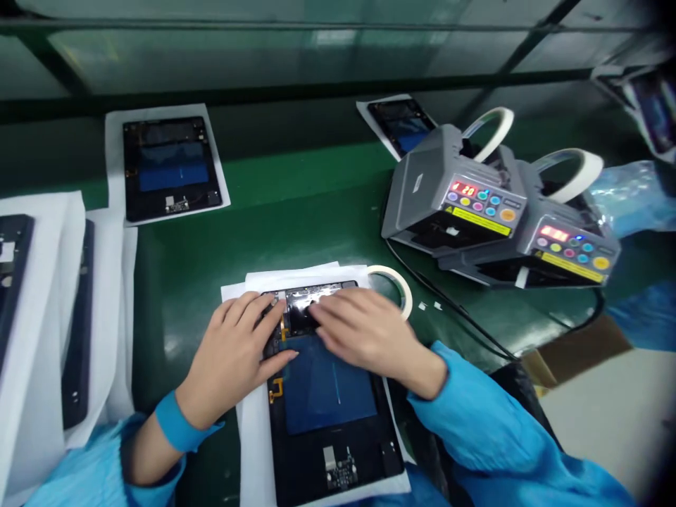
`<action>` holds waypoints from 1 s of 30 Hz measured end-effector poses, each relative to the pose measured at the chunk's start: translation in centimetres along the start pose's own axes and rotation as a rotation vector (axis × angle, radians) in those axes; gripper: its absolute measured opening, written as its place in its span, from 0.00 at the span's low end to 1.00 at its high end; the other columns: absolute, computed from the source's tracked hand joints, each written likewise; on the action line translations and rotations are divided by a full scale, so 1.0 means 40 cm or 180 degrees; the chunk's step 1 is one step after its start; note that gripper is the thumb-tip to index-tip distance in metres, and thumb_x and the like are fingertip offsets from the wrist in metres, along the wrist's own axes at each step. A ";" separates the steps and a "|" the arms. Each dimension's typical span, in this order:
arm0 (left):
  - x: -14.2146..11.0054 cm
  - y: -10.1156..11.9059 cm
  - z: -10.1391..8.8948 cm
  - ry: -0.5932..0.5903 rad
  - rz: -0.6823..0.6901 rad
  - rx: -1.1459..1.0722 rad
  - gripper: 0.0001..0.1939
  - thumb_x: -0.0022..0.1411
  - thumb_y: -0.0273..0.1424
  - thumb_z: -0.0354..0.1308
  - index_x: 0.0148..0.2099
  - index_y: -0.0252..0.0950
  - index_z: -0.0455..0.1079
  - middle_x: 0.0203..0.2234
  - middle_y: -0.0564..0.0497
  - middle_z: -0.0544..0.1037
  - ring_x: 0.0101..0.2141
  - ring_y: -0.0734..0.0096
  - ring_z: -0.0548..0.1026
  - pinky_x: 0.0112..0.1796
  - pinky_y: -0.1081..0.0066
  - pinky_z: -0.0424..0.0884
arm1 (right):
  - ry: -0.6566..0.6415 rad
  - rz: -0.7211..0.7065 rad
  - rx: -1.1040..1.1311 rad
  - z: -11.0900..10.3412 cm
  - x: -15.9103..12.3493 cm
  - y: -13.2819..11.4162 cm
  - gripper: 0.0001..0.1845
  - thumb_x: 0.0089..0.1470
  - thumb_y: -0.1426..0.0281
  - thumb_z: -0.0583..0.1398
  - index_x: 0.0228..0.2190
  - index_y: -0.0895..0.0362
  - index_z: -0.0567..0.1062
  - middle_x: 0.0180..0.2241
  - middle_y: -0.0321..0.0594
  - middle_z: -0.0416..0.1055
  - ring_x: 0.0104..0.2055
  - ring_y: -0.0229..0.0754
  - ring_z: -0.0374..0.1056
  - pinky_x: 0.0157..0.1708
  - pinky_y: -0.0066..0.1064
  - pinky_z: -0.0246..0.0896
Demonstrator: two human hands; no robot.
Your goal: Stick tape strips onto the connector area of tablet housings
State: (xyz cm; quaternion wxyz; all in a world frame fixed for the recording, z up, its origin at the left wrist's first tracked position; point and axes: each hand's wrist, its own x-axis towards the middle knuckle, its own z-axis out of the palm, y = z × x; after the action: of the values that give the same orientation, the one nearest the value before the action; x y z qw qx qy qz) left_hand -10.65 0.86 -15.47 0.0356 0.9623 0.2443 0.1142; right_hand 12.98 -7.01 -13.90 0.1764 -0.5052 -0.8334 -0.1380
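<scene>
In front of me an opened tablet (pixel 311 461) lies on white sheets (pixel 253 436), its blue battery (pixel 330 394) and small circuit board (pixel 341 470) exposed. My left hand (pixel 232 348) rests at the tablet's upper left edge, fingers spread, near an orange flex cable; it grips nothing that I can see. My right hand (pixel 367 331) lies over the upper right part, fingertips on or just above the dark, shiny area at the top. Those fingers are slightly blurred, and whatever may be under them is hidden.
Two grey tape dispensers (pixel 454 190) with lit displays stand at the right, cables trailing in front. A tape roll (pixel 401 289) lies by the sheets. Other opened tablets (pixel 169 169) sit at the back; several, between paper sheets (pixel 32 422), stand at the left. A cardboard box (pixel 581 348) is right.
</scene>
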 end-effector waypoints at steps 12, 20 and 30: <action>0.002 0.006 -0.008 -0.0013 0.0001 0.0048 0.25 0.67 0.41 0.54 0.59 0.30 0.65 0.52 0.35 0.72 0.54 0.44 0.68 0.49 0.50 0.69 | 0.0730 0.1553 -0.1342 -0.020 -0.214 0.228 0.22 0.57 0.68 0.60 0.54 0.56 0.72 0.47 0.51 0.74 0.46 0.53 0.70 0.41 0.42 0.66; 0.002 0.005 -0.007 -0.0025 -0.0029 0.0000 0.24 0.67 0.40 0.55 0.60 0.31 0.65 0.52 0.36 0.72 0.54 0.45 0.68 0.49 0.50 0.68 | 0.0800 0.1585 -0.1372 -0.021 -0.207 0.224 0.22 0.56 0.70 0.61 0.53 0.56 0.72 0.45 0.51 0.74 0.44 0.53 0.71 0.39 0.42 0.68; 0.004 0.004 -0.003 -0.0089 -0.0068 -0.0102 0.25 0.67 0.41 0.55 0.60 0.30 0.65 0.52 0.35 0.72 0.54 0.43 0.68 0.49 0.48 0.68 | 0.0777 0.1431 -0.1651 -0.043 -0.189 0.276 0.13 0.60 0.70 0.58 0.47 0.56 0.75 0.34 0.47 0.75 0.33 0.43 0.72 0.26 0.31 0.61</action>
State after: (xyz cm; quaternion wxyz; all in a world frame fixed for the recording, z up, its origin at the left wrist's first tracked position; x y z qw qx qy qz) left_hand -10.46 0.81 -15.29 0.0557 0.9604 0.2522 0.1042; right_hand 26.30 -8.74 -15.06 0.1665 -0.6835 -0.6117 -0.3619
